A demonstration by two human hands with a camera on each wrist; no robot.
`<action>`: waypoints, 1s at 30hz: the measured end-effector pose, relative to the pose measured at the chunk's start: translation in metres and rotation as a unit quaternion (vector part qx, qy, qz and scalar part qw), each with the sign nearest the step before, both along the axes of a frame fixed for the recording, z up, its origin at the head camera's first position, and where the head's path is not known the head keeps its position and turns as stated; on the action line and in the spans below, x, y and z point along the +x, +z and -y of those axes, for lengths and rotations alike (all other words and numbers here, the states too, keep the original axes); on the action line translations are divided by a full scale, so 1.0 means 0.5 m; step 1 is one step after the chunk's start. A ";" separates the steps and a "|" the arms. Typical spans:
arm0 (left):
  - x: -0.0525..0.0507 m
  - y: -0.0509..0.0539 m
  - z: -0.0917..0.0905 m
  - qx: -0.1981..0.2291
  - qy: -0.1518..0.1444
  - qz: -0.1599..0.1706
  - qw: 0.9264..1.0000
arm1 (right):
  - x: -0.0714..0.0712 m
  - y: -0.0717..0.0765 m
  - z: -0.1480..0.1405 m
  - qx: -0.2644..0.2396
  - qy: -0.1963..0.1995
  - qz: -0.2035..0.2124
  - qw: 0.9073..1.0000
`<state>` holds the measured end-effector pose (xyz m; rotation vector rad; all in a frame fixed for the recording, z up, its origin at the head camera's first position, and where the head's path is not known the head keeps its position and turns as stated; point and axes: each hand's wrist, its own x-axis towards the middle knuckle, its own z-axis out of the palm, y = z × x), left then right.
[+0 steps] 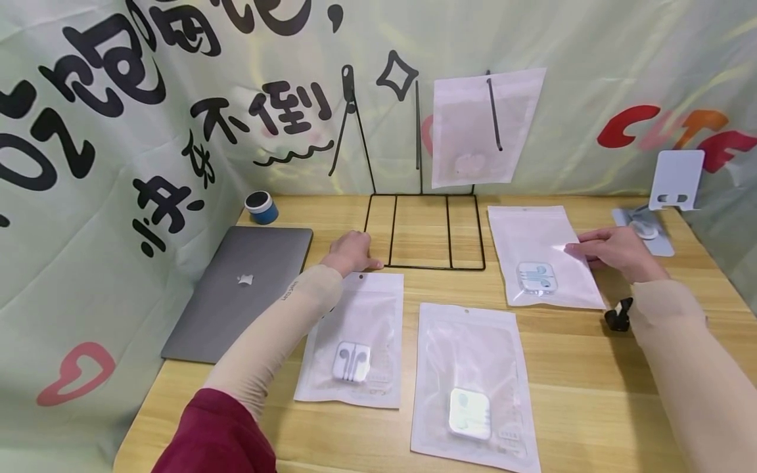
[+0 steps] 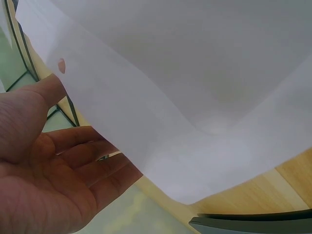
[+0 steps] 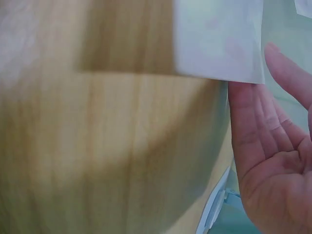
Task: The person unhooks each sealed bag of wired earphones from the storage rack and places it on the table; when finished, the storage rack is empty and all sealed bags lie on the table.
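My left hand (image 1: 350, 253) is at the front-left corner of the black wire rack (image 1: 434, 268), just beyond the punched top edge of a white zip bag (image 1: 378, 302) holding boxed earphones. Its fingers look fairly straight in the left wrist view, where the bag hides their tips. At the right, my right hand (image 1: 618, 249) touches the right edge of another earphone bag (image 1: 526, 233). The right wrist view shows straight fingers (image 3: 246, 122) partly behind that bag's corner (image 3: 219, 44), the thumb apart. A third earphone bag (image 1: 467, 348) lies at front centre.
One bag (image 1: 473, 125) hangs from a rack hook. A grey laptop (image 1: 242, 289) and a blue, white-topped jar (image 1: 261, 207) are at the left. A white stand (image 1: 677, 177) is at the back right; a small black object (image 1: 618, 316) sits by my right wrist. A printed curtain (image 1: 568, 39) borders the table.
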<state>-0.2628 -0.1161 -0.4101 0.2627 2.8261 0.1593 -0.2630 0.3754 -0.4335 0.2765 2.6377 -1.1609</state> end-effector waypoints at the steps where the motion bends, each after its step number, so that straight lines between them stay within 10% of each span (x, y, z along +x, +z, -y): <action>1: 0.000 0.001 0.000 0.001 0.000 0.000 1.000 | 0.001 0.002 0.001 -0.005 0.000 0.000 1.000; 16: -0.003 0.005 0.004 -0.001 0.004 0.004 1.000 | -0.008 0.051 0.025 0.002 0.009 -0.072 0.997; 30: 0.003 0.000 0.004 0.015 0.004 0.000 1.000 | -0.066 0.176 0.113 -0.055 0.057 -0.106 0.991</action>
